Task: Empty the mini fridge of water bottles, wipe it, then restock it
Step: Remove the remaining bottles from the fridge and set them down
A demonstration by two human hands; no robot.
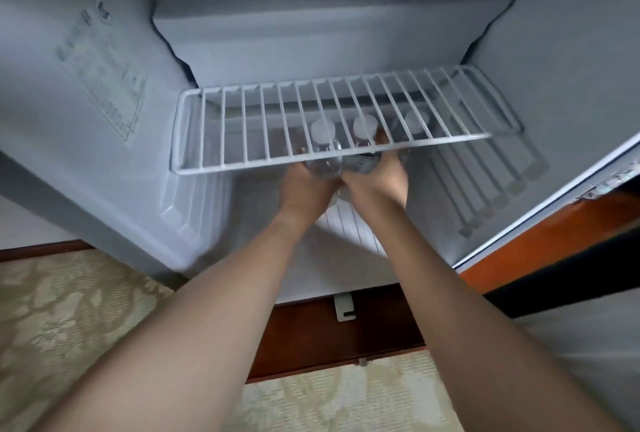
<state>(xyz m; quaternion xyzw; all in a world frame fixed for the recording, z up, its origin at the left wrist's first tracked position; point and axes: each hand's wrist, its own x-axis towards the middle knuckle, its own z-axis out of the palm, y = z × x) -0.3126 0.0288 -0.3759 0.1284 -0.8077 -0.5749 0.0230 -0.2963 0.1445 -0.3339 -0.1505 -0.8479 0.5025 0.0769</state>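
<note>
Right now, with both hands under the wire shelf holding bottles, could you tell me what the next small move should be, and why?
Probably draw both bottles straight toward you, keeping them low. The left hand grips one water bottle, the right hand another, and their caps sit just beneath the wire shelf, so lifting would likely knock it. A third bottle stands behind.
</note>
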